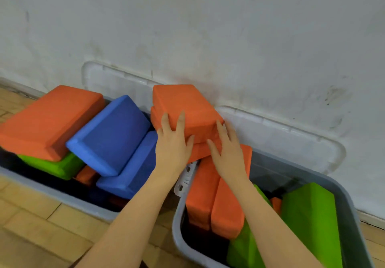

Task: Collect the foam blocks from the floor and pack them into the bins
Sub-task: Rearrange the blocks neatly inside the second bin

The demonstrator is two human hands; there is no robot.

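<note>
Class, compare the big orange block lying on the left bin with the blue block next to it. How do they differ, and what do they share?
Colour: the orange block is orange, the blue block blue.
Pose: the orange block lies nearly flat on a green block; the blue block is steeply tilted, leaning on another blue block.
Position: the orange block is further left, the blue block nearer the hands.
Shared: both are rectangular foam blocks, untouched, piled in the left bin.

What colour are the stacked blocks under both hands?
Orange; the two stacked foam blocks show best in the head view.
</note>
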